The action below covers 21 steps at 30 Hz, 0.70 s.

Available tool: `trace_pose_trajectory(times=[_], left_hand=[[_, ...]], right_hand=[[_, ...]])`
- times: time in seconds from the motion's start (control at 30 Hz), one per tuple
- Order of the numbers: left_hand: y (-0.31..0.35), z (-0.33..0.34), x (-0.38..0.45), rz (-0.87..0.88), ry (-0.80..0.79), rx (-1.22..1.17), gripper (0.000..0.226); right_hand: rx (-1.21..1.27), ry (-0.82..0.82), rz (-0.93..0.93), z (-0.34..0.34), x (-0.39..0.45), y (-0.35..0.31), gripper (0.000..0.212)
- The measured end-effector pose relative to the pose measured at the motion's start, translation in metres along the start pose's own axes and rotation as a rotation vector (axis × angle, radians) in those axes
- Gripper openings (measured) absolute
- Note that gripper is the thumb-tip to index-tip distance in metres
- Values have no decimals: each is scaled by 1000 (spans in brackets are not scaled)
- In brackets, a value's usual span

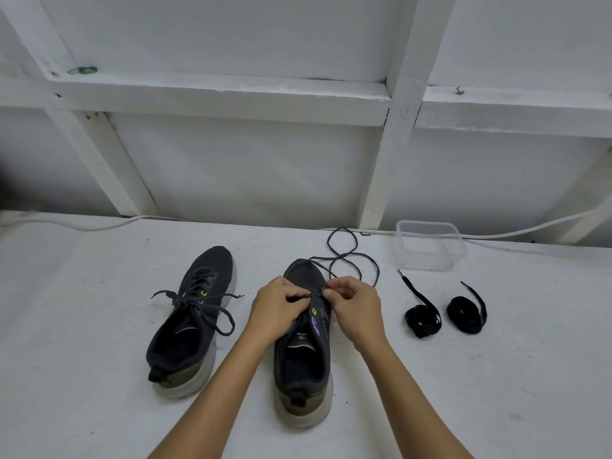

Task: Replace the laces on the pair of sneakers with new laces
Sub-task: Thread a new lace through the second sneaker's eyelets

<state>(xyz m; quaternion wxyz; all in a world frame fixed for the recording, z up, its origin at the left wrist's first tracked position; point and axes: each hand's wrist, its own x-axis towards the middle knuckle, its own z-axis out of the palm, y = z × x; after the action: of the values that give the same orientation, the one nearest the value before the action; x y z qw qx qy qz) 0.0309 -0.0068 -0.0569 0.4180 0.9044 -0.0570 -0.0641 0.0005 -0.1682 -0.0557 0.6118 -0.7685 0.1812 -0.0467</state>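
Two bare forearms reach in from the near edge over a white desk [82, 326] and meet above the middle sneaker.

Far left, a white cable [82, 225] runs along the foot of a white framed wall [251, 167]; a green band [82, 70] lies on a ledge up that wall. Left of the arms stands the left sneaker [188, 323], dark with a pale sole, toe pointing far, its grey lace threaded and its loose ends spread to either side.

The left hand [276, 309] rests on the right sneaker [304, 346], fingers curled on its upper by the eyelets. The right hand [356, 308] is just across from it, its fingers pinching the old lace [351, 256] at the far eyelets. That lace is mostly out of the shoe and loops across the desk beyond the toe. The hands hide the lacing area itself. Small green and purple marks show on both tongues, too small to read.

Right of the hands lie two coiled black new laces [424, 321] [465, 314], side by side and well apart from the fingers. Beyond them, near the wall, sits a clear plastic box [430, 245].
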Motion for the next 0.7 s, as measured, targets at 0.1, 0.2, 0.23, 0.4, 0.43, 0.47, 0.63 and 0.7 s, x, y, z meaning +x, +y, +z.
trace_pose_trajectory(times=[0.1,0.2,0.23,0.4,0.43,0.47,0.63,0.7], left_hand=[[0,1,0,-6,-3,-11,16],[-1,2,0,-18,4,-28,15],[-1,2,0,-20,4,-25,15],[1,4,1,-11,4,-16,16],[1,4,1,-12,10,-11,16],[1,4,1,-13,15,-4,15],[5,5,1,-17,28,43,14],[7,5,1,-14,32,96,15]], right_hand=[[-20,18,-27,2,-2,-1,15],[-93,-3,-80,1,-2,-3,15],[-130,-15,-110,0,-2,-3,17],[-265,-19,-260,2,0,0,18],[-296,-24,-286,4,0,0,18],[-317,-30,-304,5,-1,1,18],[-234,-43,-255,6,-2,10,15],[-211,-77,-202,4,-2,13,17]])
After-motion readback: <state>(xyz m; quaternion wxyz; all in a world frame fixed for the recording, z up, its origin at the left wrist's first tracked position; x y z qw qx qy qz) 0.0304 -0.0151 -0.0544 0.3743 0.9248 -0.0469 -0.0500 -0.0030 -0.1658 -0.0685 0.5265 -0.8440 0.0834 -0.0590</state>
